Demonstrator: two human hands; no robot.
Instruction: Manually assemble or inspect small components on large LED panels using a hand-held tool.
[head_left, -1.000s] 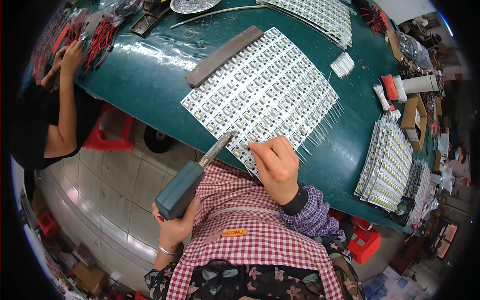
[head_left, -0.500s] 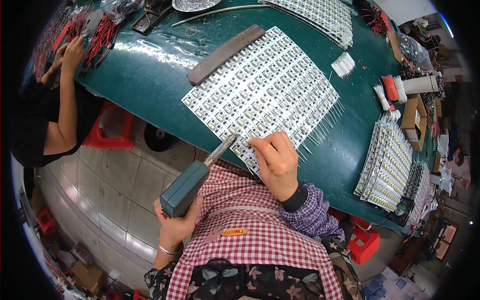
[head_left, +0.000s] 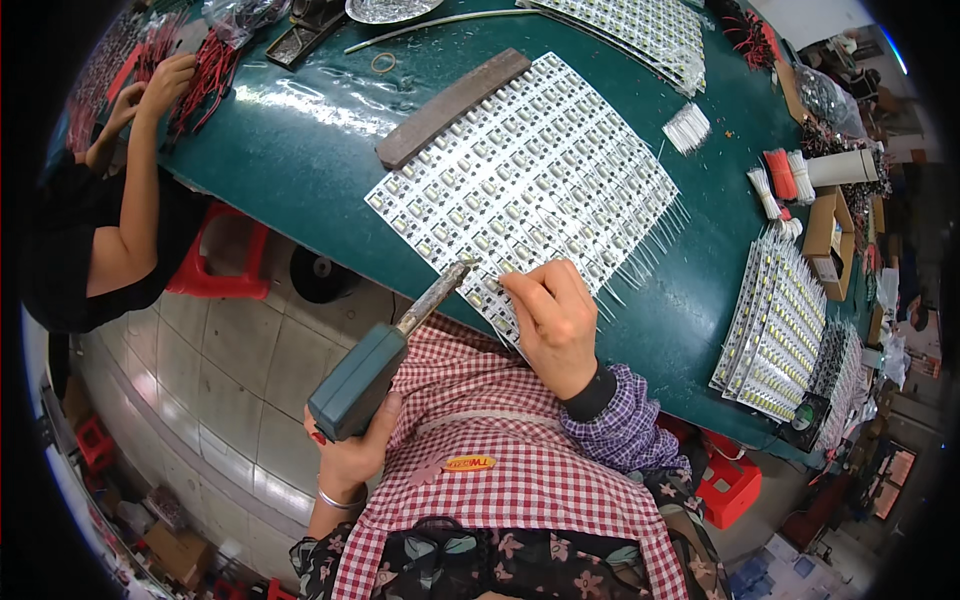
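Green tabletop (head_left: 320,195) under white circuit panel (head_left: 525,190), rows of pale chips (head_left: 513,212).

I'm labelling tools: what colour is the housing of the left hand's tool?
Dark grey-green tool housing, best seen in the head view.

At the far left of the green table (head_left: 270,190) lie red wires (head_left: 208,80) and a clear plastic bag (head_left: 240,15), while a shiny silver dish (head_left: 392,8) and a thin rubber band (head_left: 383,63) rest farther along its far side. Beside the table's left edge sits a co-worker in black (head_left: 75,265), with a red stool (head_left: 225,260) and a black reel (head_left: 322,274) on the tiled floor (head_left: 230,350) below. Toward the table's right end stands an open cardboard box (head_left: 828,245) near a white tube (head_left: 841,168).
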